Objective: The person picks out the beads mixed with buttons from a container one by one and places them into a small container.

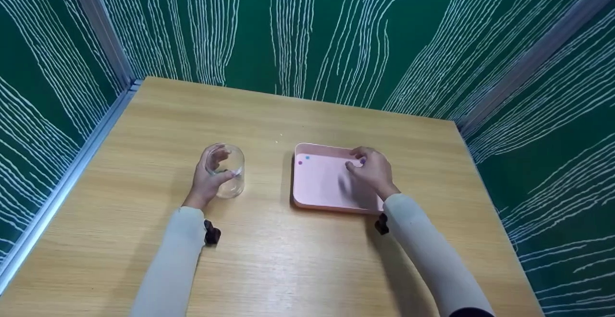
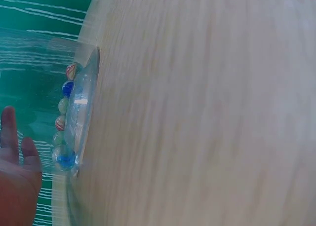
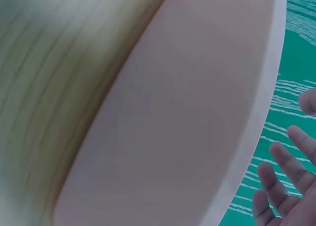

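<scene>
My left hand [image 1: 207, 180] grips a clear glass jar [image 1: 233, 189] standing on the table, thumb on the near side and fingers round the back. In the left wrist view, several marbles [image 2: 67, 89], striped, blue and pale green, line the jar's base. Over the right part of a shallow pink tray [image 1: 322, 182] hovers my right hand [image 1: 372, 170], thumb and forefinger apart around a small dark purple ball [image 1: 362, 162]. A blue ball [image 1: 307, 157] and a magenta ball [image 1: 300, 163] lie in the tray's far left corner. The right wrist view shows relaxed, spread fingers [image 3: 284, 162] beyond the tray's wall.
Both things stand on a wooden table [image 1: 288, 259], the jar left of the tray. Tiny white specks [image 1: 279, 138] lie behind them. Green panels [image 1: 250, 29] with white wavy lines enclose the table at the back and sides, framed by metal posts [image 1: 103, 24].
</scene>
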Tool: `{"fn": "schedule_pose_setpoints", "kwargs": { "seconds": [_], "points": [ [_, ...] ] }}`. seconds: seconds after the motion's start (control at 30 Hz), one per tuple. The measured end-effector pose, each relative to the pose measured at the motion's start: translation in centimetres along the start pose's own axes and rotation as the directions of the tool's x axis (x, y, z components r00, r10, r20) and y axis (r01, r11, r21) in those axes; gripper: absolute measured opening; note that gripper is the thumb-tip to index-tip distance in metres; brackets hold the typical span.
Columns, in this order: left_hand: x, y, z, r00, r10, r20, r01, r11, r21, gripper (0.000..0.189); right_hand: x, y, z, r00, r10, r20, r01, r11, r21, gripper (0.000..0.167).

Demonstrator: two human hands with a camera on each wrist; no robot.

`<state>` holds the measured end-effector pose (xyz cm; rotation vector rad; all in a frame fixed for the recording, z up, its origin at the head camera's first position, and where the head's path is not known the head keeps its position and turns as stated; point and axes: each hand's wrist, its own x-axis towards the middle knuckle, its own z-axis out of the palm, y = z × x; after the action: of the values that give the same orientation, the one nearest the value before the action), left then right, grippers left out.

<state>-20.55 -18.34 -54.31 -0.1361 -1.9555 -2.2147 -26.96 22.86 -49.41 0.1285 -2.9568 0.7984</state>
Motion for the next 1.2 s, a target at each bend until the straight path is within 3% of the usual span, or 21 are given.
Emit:
{"fn": "schedule_pose_setpoints", "kwargs": {
  "seconds": [0.47,0.73,1.2],
  "points": [
    [0.0,0.1,0.1,1.000,0.003,-0.015,-0.003,1.000,-0.001,0.068,1.0,2.9,0.4,0.999,0.037,0.004,-0.036,0.992,-0.124,0.031],
    [0.1,0.1,0.2,1.000,0.003,-0.004,-0.003,1.000,-0.011,0.069,1.3,3.9,0.7,0.984,0.168,0.058,-0.160,0.980,-0.122,0.032],
    [-0.1,0.0,0.1,0.999,0.034,-0.010,-0.035,0.999,-0.035,0.069,2.3,4.7,1.6,0.994,0.107,0.034,-0.098,0.973,-0.207,0.029]
  ]
}}
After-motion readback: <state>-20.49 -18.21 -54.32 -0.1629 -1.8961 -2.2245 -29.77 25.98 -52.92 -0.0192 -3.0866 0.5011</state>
